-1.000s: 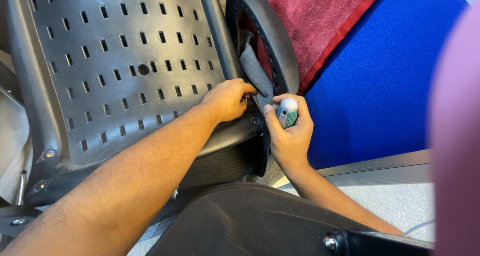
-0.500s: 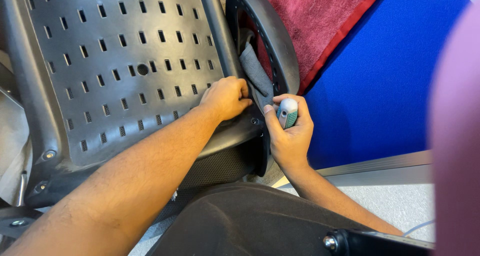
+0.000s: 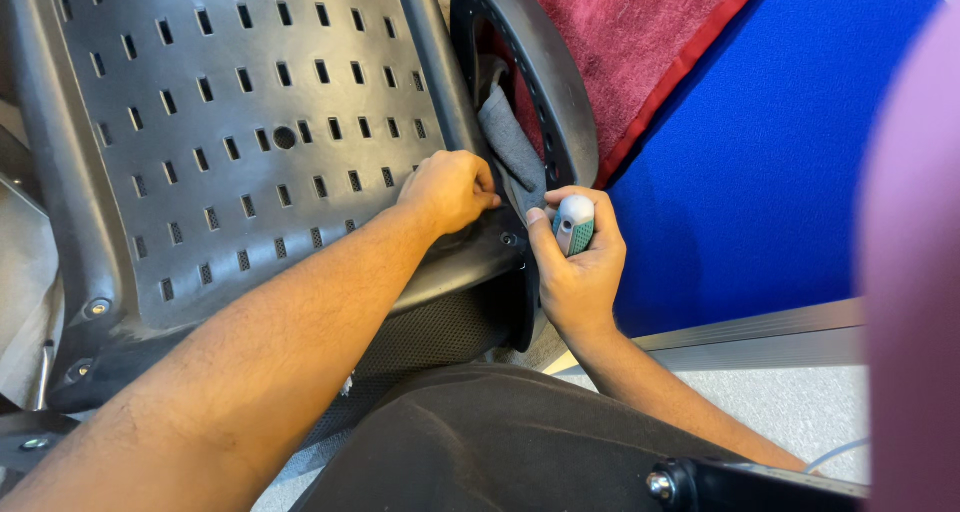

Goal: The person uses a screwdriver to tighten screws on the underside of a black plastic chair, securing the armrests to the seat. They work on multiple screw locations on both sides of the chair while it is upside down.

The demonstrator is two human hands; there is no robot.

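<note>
Right hand grips a screwdriver handle upright just right of the armrest bracket; left hand, fingers curled, presses the perforated seat shell beside it

Almost no change

Left hand slid a tiny bit toward the grey cloth on the chair back. Right hand shifted only a hair around the screwdriver handle.

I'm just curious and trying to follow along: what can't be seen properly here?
Head view only:
- Screwdriver: shaft and tip hidden inside the right hand.
- Left hand: fingertips tucked behind the grey cloth.
- Perforated chair back: cut off by the top edge.
- Pink blur: too blurred to identify.
</note>
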